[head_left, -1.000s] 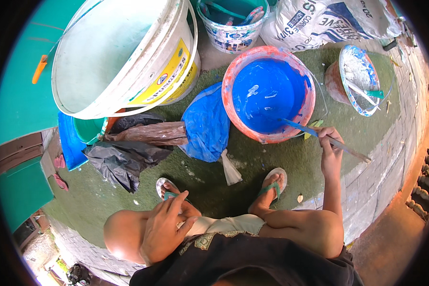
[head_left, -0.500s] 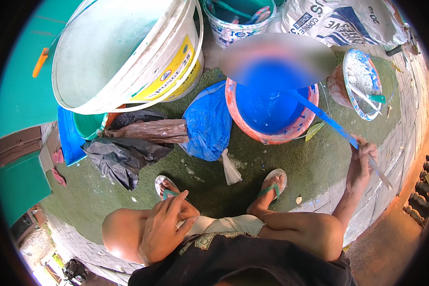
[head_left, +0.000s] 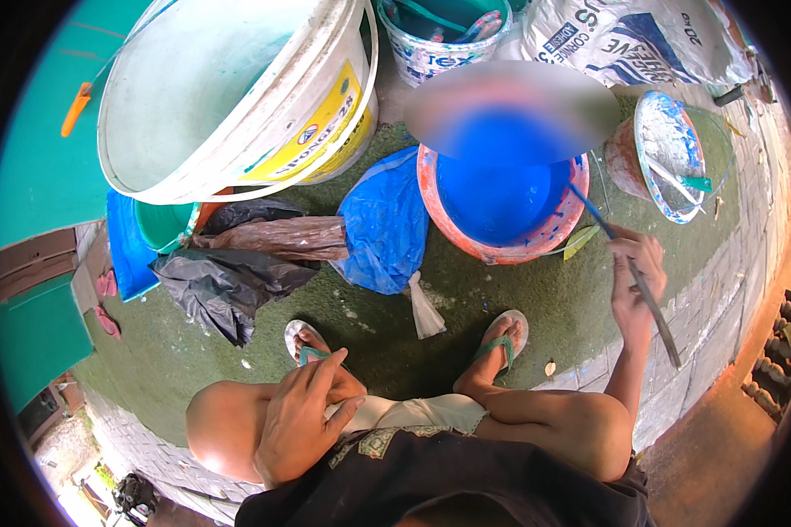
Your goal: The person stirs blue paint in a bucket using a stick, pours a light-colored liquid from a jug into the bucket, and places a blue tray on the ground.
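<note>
Just left of the right hand (head_left: 634, 285), which grips a long blue-coated stirring stick (head_left: 628, 268), sits an orange-rimmed basin of blue paint (head_left: 501, 198), stick tip inside. Left hand (head_left: 303, 417) rests loosely open on the knee.

Right hand (head_left: 634, 283) raised, fingers clenched; left hand (head_left: 301, 413) rests open.

Open green floor (head_left: 536, 307) lies between the orange tub of blue paint (head_left: 501, 198) and the person's feet, wide enough for a hand to pass. The right hand (head_left: 634, 285) and its long stick (head_left: 628, 268) cross the tub's right side. Left of the tub, a blue bag (head_left: 382, 224), dark bags (head_left: 228, 285) and the big white bucket (head_left: 228, 97) crowd together (no gap there). A paint-smeared small bucket (head_left: 668, 154) closes the far right.
</note>
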### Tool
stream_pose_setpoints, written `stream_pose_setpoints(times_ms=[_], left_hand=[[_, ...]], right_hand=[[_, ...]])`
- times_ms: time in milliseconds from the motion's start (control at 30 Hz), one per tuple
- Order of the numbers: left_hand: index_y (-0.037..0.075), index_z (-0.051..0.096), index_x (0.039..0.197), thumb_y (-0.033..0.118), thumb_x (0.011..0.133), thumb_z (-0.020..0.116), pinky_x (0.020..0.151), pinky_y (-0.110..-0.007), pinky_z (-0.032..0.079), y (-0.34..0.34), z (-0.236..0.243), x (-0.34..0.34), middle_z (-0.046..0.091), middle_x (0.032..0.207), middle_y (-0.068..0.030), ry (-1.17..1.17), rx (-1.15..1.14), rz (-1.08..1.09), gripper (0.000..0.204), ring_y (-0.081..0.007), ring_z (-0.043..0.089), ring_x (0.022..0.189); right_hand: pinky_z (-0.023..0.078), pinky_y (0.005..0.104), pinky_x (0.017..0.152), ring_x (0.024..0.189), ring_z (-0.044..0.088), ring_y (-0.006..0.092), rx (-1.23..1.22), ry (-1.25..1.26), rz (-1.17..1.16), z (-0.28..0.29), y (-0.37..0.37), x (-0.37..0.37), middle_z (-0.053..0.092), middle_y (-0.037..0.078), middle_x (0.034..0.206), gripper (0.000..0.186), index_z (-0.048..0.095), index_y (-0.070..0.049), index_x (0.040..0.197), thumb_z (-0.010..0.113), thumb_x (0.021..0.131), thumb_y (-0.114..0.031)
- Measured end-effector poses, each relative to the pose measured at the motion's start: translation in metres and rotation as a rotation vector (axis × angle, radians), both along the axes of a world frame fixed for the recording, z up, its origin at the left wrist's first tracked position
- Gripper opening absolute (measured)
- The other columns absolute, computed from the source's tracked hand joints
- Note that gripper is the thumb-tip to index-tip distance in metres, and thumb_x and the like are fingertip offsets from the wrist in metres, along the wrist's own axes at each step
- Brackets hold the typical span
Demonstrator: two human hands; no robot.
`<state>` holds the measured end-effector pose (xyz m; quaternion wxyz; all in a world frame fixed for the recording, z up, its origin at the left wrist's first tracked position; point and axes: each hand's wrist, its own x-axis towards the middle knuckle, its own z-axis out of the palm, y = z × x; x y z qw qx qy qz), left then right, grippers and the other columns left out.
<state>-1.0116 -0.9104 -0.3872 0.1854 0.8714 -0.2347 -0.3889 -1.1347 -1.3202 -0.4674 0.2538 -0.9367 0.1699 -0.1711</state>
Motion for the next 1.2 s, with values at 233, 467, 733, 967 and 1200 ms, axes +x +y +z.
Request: stream_pose_setpoints(times_ms=[233, 467, 733, 967, 1200], left_hand=[[0.006, 0.05, 0.142, 0.028, 0.092, 0.072, 0.092, -0.046, 0.049, -0.003, 0.0, 0.003, 0.063, 0.116, -0.0192, -0.029, -0.056, -0.028, 0.06, -0.0387, 0.06, 0.105], [-0.001, 0.057, 0.132, 0.022, 0.086, 0.077, 0.089, -0.048, 0.054, 0.017, 0.036, 0.017, 0.068, 0.112, -0.024, -0.118, -0.675, 0.251, 0.055, -0.0384, 0.067, 0.103], [-0.006, 0.049, 0.136, 0.042, 0.1, 0.059, 0.11, -0.044, 0.043, 0.232, -0.028, 0.084, 0.062, 0.128, -0.0201, -0.507, -0.846, 1.309, 0.061, -0.0327, 0.057, 0.126], [-0.007, 0.019, 0.155, 0.059, 0.089, 0.068, 0.117, -0.048, 0.038, 0.359, -0.21, 0.185, 0.041, 0.151, -0.0283, 0.144, -0.883, 1.793, 0.105, -0.0379, 0.044, 0.139], [0.005, 0.042, 0.146, 0.061, 0.089, 0.067, 0.104, -0.052, 0.048, 0.379, -0.273, 0.256, 0.055, 0.134, -0.023, 0.215, -1.164, 1.812, 0.084, -0.0356, 0.056, 0.122]], right_hand=[[0.046, 0.0391, 0.084, 0.086, 0.063, 0.0299, 0.272, -0.04, 0.161, -0.023, 0.028, 0.023, 0.073, 0.015, 0.103, 0.013, 0.067, -0.003, 0.09, 0.061, 0.085, 0.007], [0.045, 0.0429, 0.079, 0.083, 0.06, 0.0309, -0.16, -0.048, 0.138, -0.03, 0.016, 0.034, 0.069, 0.012, 0.094, 0.009, 0.065, -0.001, 0.092, 0.057, 0.091, 0.002], [0.047, 0.0379, 0.082, 0.089, 0.062, 0.0276, 0.373, -0.098, -0.009, -0.062, 0.025, 0.019, 0.068, 0.015, 0.096, 0.011, 0.066, 0.001, 0.096, 0.058, 0.1, -0.006], [0.047, 0.0358, 0.083, 0.089, 0.058, 0.0226, 0.188, -0.011, 0.077, -0.05, 0.0, 0.015, 0.062, 0.011, 0.094, 0.009, 0.061, 0.001, 0.099, 0.053, 0.101, -0.003], [0.042, 0.0294, 0.085, 0.095, 0.052, 0.0159, 0.412, -0.024, -0.122, -0.08, -0.018, 0.008, 0.056, 0.004, 0.099, 0.009, 0.059, 0.0, 0.106, 0.057, 0.102, -0.008]])
